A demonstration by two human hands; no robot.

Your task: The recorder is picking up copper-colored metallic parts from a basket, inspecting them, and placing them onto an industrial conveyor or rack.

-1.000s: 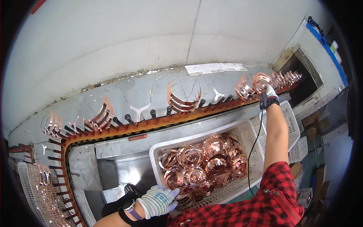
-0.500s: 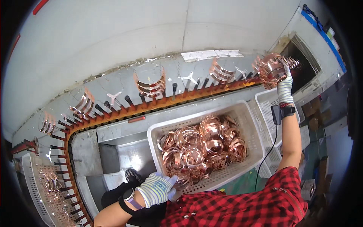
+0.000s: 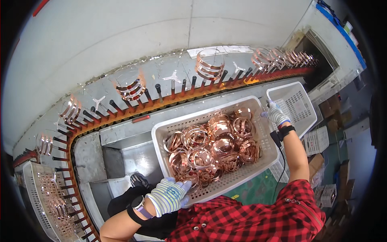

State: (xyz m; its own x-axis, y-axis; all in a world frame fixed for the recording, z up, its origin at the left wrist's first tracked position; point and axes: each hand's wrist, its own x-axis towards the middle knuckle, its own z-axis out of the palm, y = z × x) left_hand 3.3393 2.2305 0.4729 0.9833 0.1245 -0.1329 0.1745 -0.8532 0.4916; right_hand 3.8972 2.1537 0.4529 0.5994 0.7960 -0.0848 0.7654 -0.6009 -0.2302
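A white plastic basket (image 3: 270, 177) in front of me holds a heap of shiny copper-coloured metal rings (image 3: 221, 147), some bundled, others loose. My left hand (image 3: 170, 195), in a striped glove, rests at the basket's near left corner beside the rings, its fingers apart and nothing visible in them. Over the far right rim is my right hand (image 3: 277, 114), also gloved, empty with fingers spread. Beyond the basket, a curved conveyor (image 3: 137, 107) carries dark upright pegs. Copper-coloured ring stacks (image 3: 210, 66) stand along it, with bare three-armed silver holders (image 3: 172, 77) between some.
A smaller white basket (image 3: 308, 117) sits beyond my right hand. Another white basket (image 3: 34, 193) with copper-coloured rings stands at far left. The conveyor passes a wall opening (image 3: 322, 60) at right. A metal trough (image 3: 141, 159) lies left of the large basket. A cable (image 3: 283, 161) hangs from my right wrist.
My right hand has come away from the ring stack by the wall opening and moved down toward the basket. Stacks and holders on the conveyor have shifted left. My left hand stays nearly still.
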